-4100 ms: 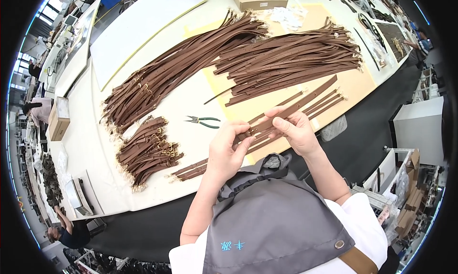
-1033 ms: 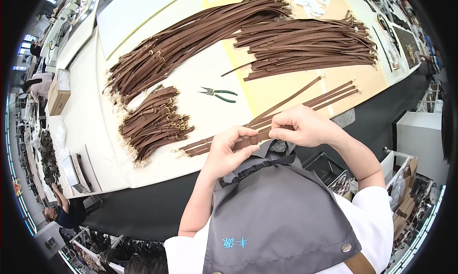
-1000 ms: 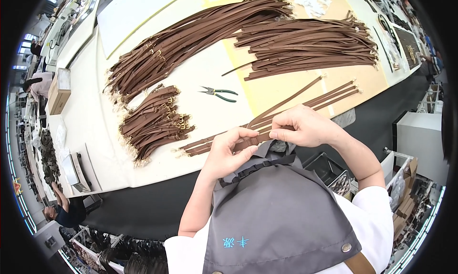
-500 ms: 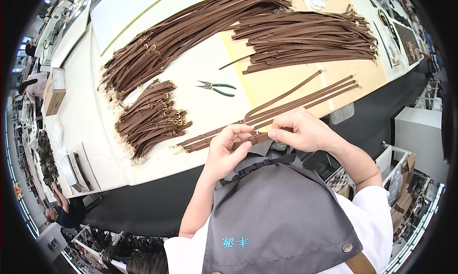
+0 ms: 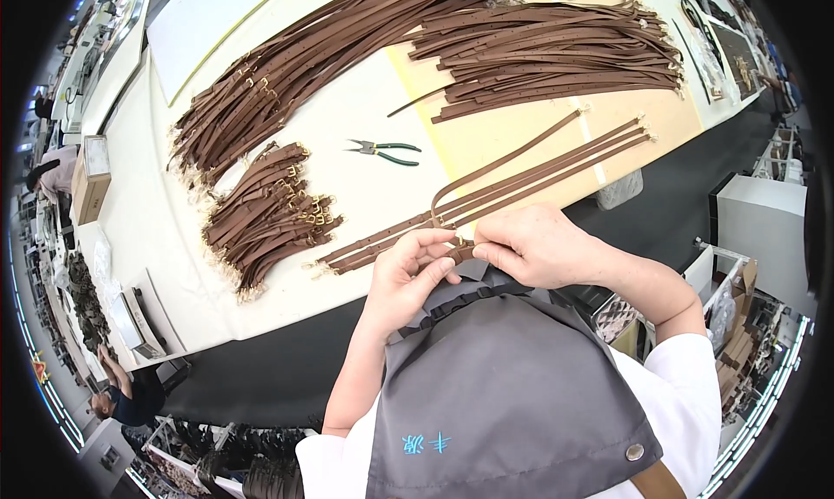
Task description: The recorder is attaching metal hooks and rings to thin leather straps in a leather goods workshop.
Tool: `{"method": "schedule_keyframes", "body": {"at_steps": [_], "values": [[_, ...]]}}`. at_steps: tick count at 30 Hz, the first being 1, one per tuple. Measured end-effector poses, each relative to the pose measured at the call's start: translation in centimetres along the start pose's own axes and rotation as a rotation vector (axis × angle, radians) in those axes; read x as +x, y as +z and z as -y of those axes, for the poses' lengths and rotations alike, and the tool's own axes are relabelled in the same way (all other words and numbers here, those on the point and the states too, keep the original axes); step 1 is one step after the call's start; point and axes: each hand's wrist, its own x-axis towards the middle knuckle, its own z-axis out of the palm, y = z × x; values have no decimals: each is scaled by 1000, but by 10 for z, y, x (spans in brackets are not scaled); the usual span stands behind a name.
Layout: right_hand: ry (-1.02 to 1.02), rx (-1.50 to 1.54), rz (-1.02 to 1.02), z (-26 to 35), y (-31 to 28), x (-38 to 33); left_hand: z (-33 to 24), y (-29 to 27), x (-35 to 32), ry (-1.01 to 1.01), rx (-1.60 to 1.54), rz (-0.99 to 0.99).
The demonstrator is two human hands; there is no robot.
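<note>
At the table's near edge, a brown leather strap (image 5: 461, 253) is pinched between my two hands, with a gold buckle (image 5: 460, 239) showing on it. My left hand (image 5: 408, 277) has its thumb and fingers closed on the strap's left side. Close by on the right, my right hand (image 5: 540, 249) grips the strap with thumb and forefinger; part of it is hidden behind the fingers. Just beyond lie several long brown straps (image 5: 543, 178) side by side, with gold clasps at their ends. One of them curves away from the row.
Green-handled pliers (image 5: 387, 150) lie on the pale table (image 5: 287, 312). A short-strap pile with gold buckles (image 5: 269, 212) is at left, a long-strap bundle (image 5: 321, 56) behind it, another bundle (image 5: 556, 56) at far right. A cardboard box (image 5: 92, 179) stands at the left edge.
My right hand has come left, nearer my left hand, and the gold buckle now shows between them. The whole view has shifted slightly. The pliers and strap piles stay put.
</note>
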Motion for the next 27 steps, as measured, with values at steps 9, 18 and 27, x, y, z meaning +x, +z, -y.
{"method": "schedule_keyframes", "body": {"at_steps": [9,18,27], "values": [[-28,-1,97,-11,15,7,9,0,-2,-42,-26,36],[72,54,152,1,23,6,15,-6,-12,-51,9,67],[37,187,-2,4,45,3,-1,-6,-12,-60,105,72]]}}
